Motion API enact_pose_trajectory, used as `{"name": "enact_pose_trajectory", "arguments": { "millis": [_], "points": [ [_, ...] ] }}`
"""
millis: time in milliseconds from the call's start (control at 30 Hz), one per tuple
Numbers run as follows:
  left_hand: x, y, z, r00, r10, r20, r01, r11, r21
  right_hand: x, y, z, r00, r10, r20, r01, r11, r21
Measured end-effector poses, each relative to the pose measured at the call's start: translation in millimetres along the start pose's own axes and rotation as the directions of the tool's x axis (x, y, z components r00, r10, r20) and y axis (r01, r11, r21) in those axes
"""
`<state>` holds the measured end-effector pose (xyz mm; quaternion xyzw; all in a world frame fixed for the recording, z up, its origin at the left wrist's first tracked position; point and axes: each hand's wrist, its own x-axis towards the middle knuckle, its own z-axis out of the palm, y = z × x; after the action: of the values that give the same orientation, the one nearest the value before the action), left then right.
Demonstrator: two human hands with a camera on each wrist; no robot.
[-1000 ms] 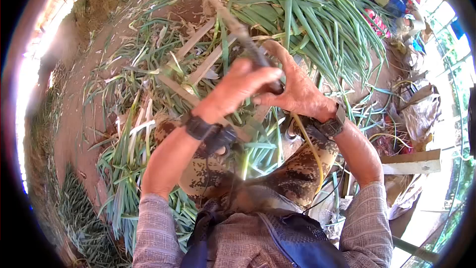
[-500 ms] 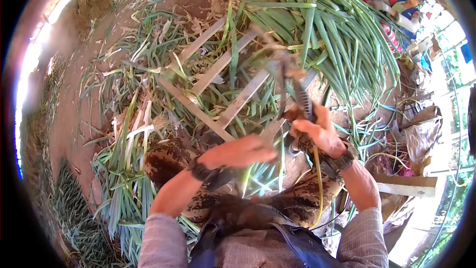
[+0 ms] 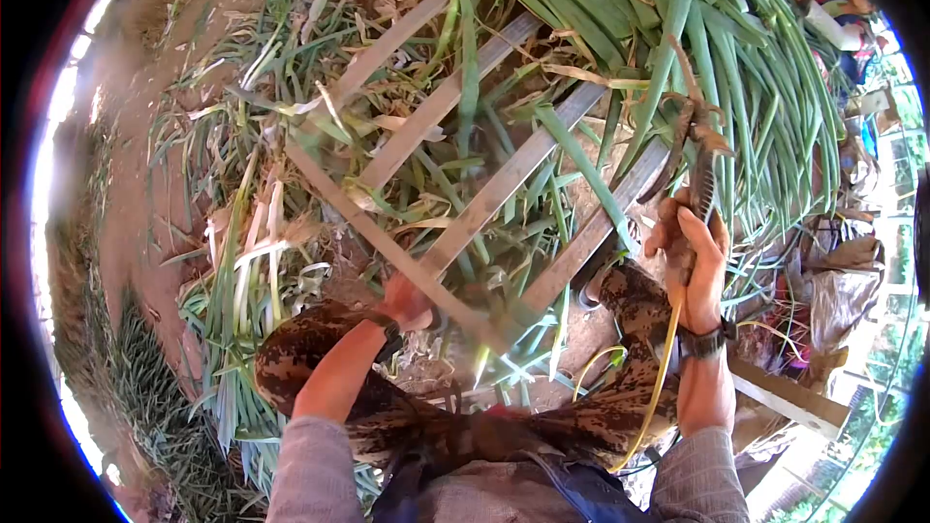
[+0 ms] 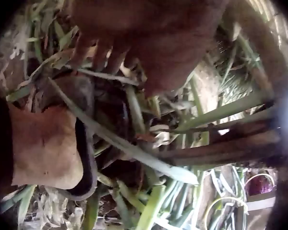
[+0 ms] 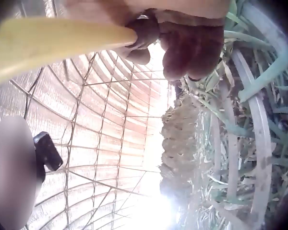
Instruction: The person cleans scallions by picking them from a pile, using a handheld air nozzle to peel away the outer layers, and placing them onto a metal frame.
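Observation:
My right hand (image 3: 705,257) grips a dirty, dark air blow gun (image 3: 703,174) with a ribbed body and a long nozzle pointing up and away. From its base a yellow hose (image 3: 665,363) runs down past the right knee. In the right wrist view, curled fingers (image 5: 192,50) sit beside the hose end. Low by the left knee, my left hand (image 3: 407,302) is beside the front bar of a slatted wooden frame (image 3: 489,201). The left wrist view has that hand (image 4: 153,38) above loose green onion leaves (image 4: 125,148), fingers relaxed, holding nothing visible.
A big heap of green onions (image 3: 775,107) lies at the upper right, with more green onions (image 3: 237,329) at the left. Cut leaves litter the ground (image 3: 145,203). A shoe (image 4: 89,175) stands below the left hand. Another person (image 3: 848,34) sits far right.
Both hands were together at the air blow gun. The right hand has carried it away to the right, while the left has let go and dropped toward the left knee.

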<state>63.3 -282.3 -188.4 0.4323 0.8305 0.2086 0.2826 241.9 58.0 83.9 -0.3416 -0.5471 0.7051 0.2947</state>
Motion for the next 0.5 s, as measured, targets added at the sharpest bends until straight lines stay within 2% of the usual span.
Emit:
{"name": "enact_pose_trajectory", "arguments": {
  "millis": [100,133,167,267,333,400,500],
  "points": [
    [21.6,-43.4,68.4,0.954,0.235,-0.185,-0.257,0.961,-0.106,-1.0,-1.3,-0.4,0.998,-0.034,-0.054,0.034,0.999,0.005],
    [40.7,-43.2,68.7,0.918,0.342,0.2,-0.355,0.934,0.031,-1.5,-1.6,-1.7,0.997,-0.014,-0.08,0.016,1.0,0.016],
    [47.9,-37.0,86.4,0.891,0.337,0.305,-0.337,0.94,-0.054,-2.6,-1.9,-2.8,0.994,0.006,-0.106,-0.003,1.0,0.03],
    [52.6,-19.0,135.5,0.854,0.208,0.476,-0.101,0.966,-0.24,-5.5,1.4,-8.8,0.984,0.015,-0.177,-0.011,1.0,0.024],
    [51.5,-16.8,160.2,0.833,0.139,0.536,0.027,0.956,-0.291,-5.0,0.2,-7.1,0.972,0.028,-0.235,-0.018,0.999,0.044],
    [55.7,-23.2,174.0,0.816,0.094,0.571,0.121,0.937,-0.327,-3.9,0.1,-8.3,0.977,0.018,-0.213,-0.003,0.997,0.074],
    [73.7,-23.4,166.2,0.803,0.055,0.593,0.207,0.908,-0.364,1.7,2.1,-3.8,0.982,0.008,-0.19,0.009,0.996,0.088]
  ]
}}
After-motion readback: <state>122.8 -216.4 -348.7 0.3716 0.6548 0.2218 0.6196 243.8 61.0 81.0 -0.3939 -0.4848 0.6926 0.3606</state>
